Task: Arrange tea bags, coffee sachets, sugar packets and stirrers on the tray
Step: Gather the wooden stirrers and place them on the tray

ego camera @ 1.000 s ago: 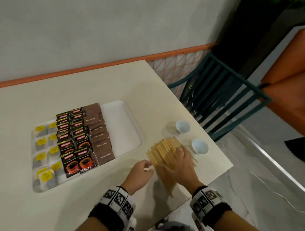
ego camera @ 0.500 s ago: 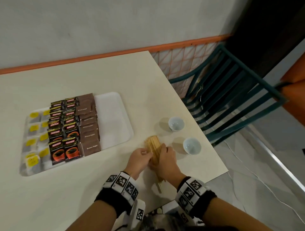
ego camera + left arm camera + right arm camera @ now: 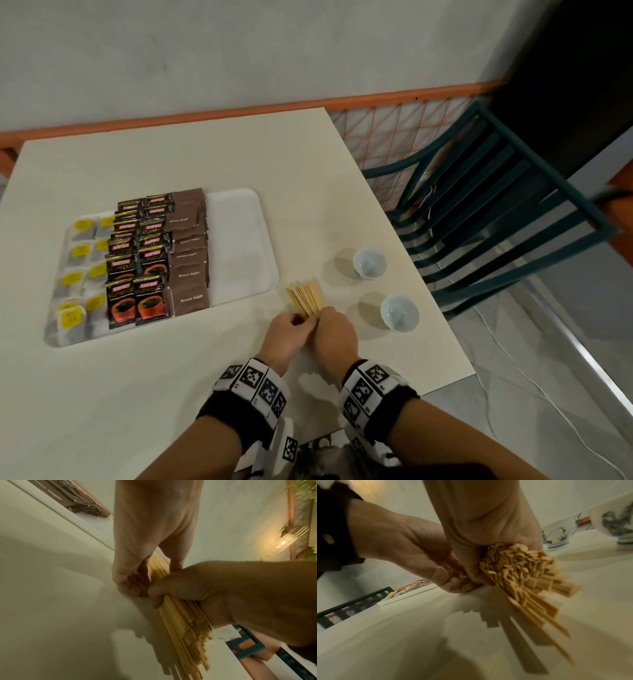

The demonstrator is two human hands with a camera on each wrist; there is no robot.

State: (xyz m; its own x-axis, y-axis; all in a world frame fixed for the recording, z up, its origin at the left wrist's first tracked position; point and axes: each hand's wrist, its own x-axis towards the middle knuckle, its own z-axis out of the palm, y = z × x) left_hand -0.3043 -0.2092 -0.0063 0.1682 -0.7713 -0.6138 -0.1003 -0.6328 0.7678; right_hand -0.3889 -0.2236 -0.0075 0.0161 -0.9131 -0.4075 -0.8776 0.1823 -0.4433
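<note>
Stirrers (image 3: 305,301), bundled on the tabletop (image 3: 171,394) at the tray's (image 3: 239,240) four o'clock, sit gripped between both hands: left hand (image 3: 286,334), right hand (image 3: 334,334). Tray holds tea bags (image 3: 77,270), coffee sachets (image 3: 137,260), sugar packets (image 3: 188,253).

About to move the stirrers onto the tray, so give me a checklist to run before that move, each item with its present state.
1. Right hand grips the stirrers: ok.
2. Left hand steadies the bundle, fingers against it: ok.
3. Stirrer ends even: not ok; in the right wrist view they fan out unevenly.
4. Bare strip of the tray beside the brown sugar packets: ok.
5. The two cups stand apart from the path to the tray: ok.
6. No loose stirrers under the hands: cannot tell.
</note>
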